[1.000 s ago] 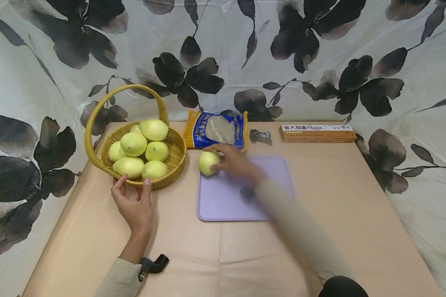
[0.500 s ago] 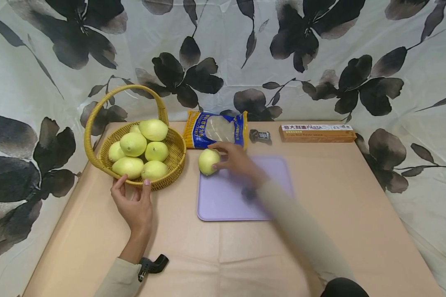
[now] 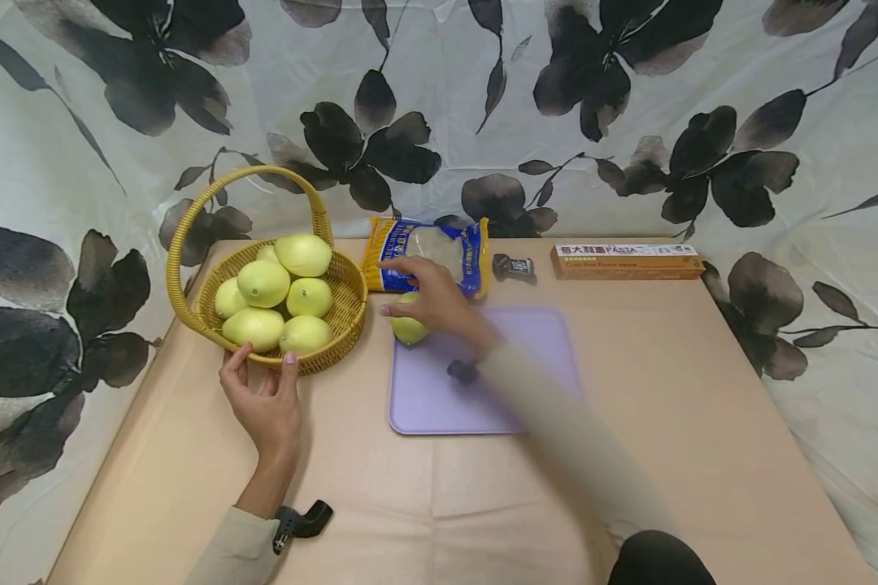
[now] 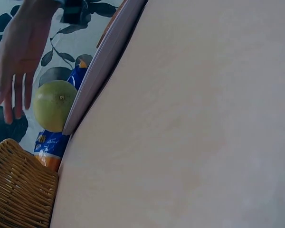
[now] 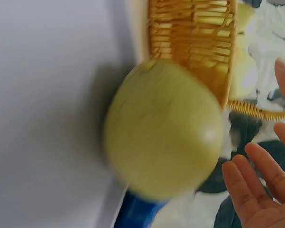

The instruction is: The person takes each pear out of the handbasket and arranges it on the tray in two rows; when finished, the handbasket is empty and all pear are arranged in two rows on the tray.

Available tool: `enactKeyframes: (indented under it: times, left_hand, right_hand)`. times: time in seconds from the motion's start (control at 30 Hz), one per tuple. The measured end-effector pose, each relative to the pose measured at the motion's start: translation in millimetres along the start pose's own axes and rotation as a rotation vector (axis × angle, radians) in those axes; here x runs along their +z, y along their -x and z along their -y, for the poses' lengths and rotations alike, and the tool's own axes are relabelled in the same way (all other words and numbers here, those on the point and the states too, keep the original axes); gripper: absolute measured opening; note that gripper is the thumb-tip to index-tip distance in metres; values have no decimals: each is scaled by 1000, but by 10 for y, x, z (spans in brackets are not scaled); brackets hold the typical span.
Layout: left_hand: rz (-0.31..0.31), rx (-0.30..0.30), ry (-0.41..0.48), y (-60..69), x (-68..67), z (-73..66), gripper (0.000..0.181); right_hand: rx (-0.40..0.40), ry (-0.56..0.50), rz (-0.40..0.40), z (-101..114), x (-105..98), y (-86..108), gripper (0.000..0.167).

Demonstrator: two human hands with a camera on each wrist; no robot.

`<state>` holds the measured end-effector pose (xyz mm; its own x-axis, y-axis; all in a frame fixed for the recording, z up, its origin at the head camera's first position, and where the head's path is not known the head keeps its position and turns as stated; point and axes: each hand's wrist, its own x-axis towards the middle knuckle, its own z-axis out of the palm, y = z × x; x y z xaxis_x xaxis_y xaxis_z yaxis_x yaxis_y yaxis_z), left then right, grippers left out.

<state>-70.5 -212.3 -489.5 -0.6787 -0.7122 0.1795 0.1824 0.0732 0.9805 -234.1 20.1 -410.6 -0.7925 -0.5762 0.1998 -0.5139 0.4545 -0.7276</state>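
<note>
Fruit (image 3: pixel 410 331) resting on the tray (image 3: pixel 420 414), apart from the right hand (image 3: pixel 442 302)

Fingers on the right hand are straight and loosely spread, the thumb standing away from the index finger, with nothing held between them. From the head view they overlap the fruit, but both wrist views show a gap, so the lilac tray bears its weight. It sits on the tray's far left corner, just below the right thumb, on the side nearest the basket (image 3: pixel 347 325), which probably makes for a short reach between the two.

The left hand (image 3: pixel 267 410) has its thumb and fingertips spread against the basket's near wall rather than wrapped round it, likely to keep it from sliding. Whether the fingers tucked below the rim also reach under the base is hard to tell from here. Just past those fingertips, piled fruits (image 3: pixel 263 283) lie inside the woven wall, which should stop such round things rolling off. The tall handle (image 3: pixel 256 172) arches over the pile, out of the fingers' way.

Beyond the right fingertips and partly hidden by them lies a blue and yellow bag (image 3: pixel 475 252). Right of the knuckles are a small dark packet (image 3: pixel 514 268) and, farther off, a pasta box (image 3: pixel 628 263), perhaps set along the back edge to leave the hands room.
</note>
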Motion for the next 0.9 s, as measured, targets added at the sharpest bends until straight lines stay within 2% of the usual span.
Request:
enactKeyframes:
  times: [0.17, 0.4, 0.6, 0.9]
  left_hand:
    - [-7, -5, -12, -1, 2, 0, 65]
    - [-10, -7, -7, -9, 0, 3, 64]
    - [-13, -1, -5, -5, 7, -3, 64]
    - [-12, 2, -12, -3, 2, 6, 64]
  right_hand:
    - [-11, 5, -28, 199, 161, -229, 69]
    - [-34, -22, -81, 360, 361, -571, 72]
    - [-32, 24, -76, 417, 473, -807, 67]
    - [-28, 79, -37, 460, 623, -1061, 65]
